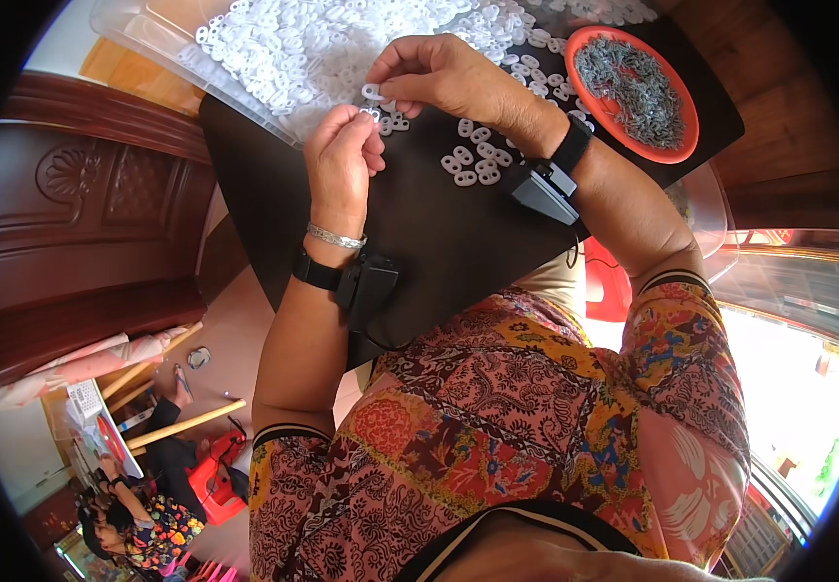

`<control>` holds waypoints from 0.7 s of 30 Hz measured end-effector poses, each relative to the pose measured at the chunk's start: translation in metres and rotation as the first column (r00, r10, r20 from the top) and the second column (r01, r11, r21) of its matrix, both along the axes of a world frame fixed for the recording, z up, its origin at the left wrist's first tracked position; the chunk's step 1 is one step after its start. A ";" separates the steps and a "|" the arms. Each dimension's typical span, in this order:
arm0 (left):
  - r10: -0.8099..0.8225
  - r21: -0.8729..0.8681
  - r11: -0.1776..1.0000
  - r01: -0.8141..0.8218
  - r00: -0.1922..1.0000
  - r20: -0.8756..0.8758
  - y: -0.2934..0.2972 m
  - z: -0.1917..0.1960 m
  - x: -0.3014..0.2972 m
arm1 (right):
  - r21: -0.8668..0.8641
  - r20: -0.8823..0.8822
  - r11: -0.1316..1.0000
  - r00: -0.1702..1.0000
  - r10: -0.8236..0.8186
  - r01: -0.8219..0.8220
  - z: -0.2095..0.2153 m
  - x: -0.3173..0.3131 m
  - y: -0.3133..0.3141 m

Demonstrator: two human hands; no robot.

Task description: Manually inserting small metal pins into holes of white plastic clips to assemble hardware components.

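My left hand (343, 155) is closed in a pinch on a small white plastic piece with two holes (371, 113), above the dark table. Just beyond it my right hand (429, 78) pinches another white two-holed piece (373, 92) between thumb and fingers. The two pieces are close together; whether they touch I cannot tell. Several like pieces (486, 165) lie loose on the table, right of my left hand. Past my hands, a large heap of them (293, 58) fills a clear plastic tub (245, 109).
An orange-red plate (625, 139) of small grey metal parts (633, 87) stands at the far right. The dark table (439, 252) narrows to a corner toward me. At lower left another person (138, 519) sits by a red stool (213, 485). Carved dark wood furniture (89, 184) is at left.
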State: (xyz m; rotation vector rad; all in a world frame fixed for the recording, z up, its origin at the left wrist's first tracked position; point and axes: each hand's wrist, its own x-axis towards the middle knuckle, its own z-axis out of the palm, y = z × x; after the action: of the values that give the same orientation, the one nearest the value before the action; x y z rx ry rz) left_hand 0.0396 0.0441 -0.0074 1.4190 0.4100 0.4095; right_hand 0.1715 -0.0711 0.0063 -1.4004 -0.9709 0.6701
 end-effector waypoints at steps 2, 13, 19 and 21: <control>-0.005 0.002 1.000 0.005 1.000 0.008 0.000 0.000 0.000 | 0.009 0.041 1.000 0.999 -0.018 0.018 0.001 -0.002 -0.001; 0.017 -0.003 1.000 -0.017 1.000 0.021 -0.002 0.004 -0.001 | -0.019 -0.440 0.995 0.895 0.075 -0.093 -0.003 0.007 -0.001; 0.004 0.000 1.000 -0.004 1.000 0.025 -0.002 0.005 -0.001 | -0.035 -0.420 0.995 0.905 0.066 -0.089 -0.003 0.004 -0.001; 0.011 0.001 1.000 -0.011 1.000 0.023 -0.001 0.005 -0.002 | -0.039 -0.400 0.995 0.914 0.064 -0.087 -0.003 0.003 0.000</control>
State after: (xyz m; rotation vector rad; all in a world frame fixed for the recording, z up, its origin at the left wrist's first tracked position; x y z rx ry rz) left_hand 0.0377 0.0428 -0.0027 1.4125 0.3994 0.4344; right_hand 0.1744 -0.0708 0.0037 -1.2134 -0.6859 1.0036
